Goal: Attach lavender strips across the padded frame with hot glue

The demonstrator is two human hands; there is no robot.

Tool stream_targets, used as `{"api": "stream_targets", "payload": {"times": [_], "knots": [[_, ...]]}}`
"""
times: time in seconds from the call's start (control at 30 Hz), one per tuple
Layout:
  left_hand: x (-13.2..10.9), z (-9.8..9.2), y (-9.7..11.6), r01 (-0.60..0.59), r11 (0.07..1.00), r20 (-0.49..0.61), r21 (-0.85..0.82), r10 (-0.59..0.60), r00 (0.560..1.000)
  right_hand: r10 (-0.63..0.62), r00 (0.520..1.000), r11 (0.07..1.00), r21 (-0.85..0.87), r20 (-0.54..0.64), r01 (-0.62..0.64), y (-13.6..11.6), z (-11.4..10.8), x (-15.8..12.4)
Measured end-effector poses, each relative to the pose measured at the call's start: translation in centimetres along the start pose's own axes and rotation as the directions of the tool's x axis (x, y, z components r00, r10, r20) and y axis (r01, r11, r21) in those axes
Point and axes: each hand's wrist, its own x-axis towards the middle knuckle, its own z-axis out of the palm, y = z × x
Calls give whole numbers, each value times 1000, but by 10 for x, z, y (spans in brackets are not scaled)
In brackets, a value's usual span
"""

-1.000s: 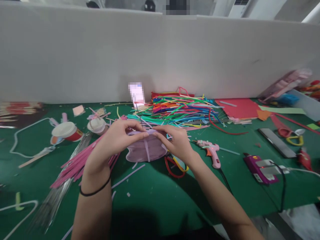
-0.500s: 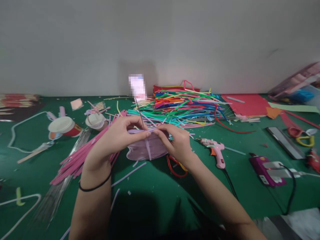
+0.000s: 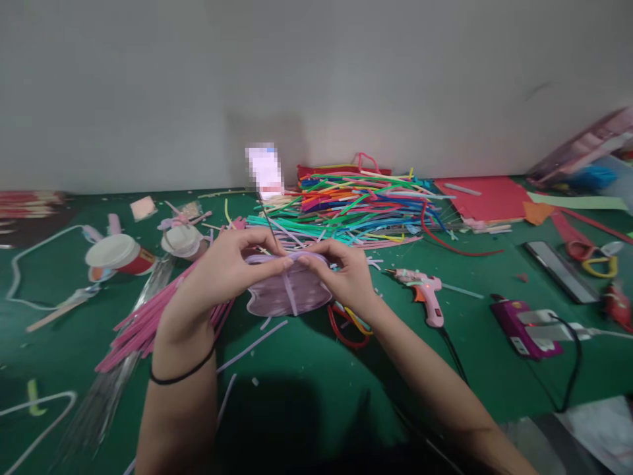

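Between my hands is a flat purple piece with a wavy outline (image 3: 270,295), edged in lilac pipe cleaner and with a lilac strip down its middle. My left hand (image 3: 237,264) pinches its top edge between thumb and fingers. My right hand (image 3: 343,267) pinches the same edge just to the right, the thumbs almost meeting. A thin dark stem (image 3: 270,221) rises by my left fingers; its lower end is hidden. Red and yellow scissor handles (image 3: 349,330) lie under my right hand. Cut lilac pipe cleaner bits (image 3: 254,346) lie in front of the piece.
Behind my hands lies a heap of coloured pipe cleaners (image 3: 356,204); a phone (image 3: 266,171) leans on the wall. Pink pipe cleaners (image 3: 143,323) and a paper cup (image 3: 119,254) are left. A pink glue gun (image 3: 428,297) and a purple power strip (image 3: 524,330) with cords lie right.
Both hands keep their pinch on the purple piece. My right thumb has shifted slightly along the top edge, and more of the piece's right side shows. The whole view has moved a little.
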Motion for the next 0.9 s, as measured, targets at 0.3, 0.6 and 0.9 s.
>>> {"api": "stream_targets", "payload": {"times": [0.3, 0.6, 0.9], "knots": [[-2, -13, -23, 34, 999, -45, -14, -34, 998, 115, 980, 990, 58, 163, -126, 4, -12, 4], [4, -6, -26, 34, 999, -38, -21, -35, 999, 62, 994, 998, -35, 87, -59, 8, -4, 2], [8, -16, -53, 54, 925, -87, -376, -93, 992, 138, 898, 988, -126, 418, -93, 18, -20, -1]]}}
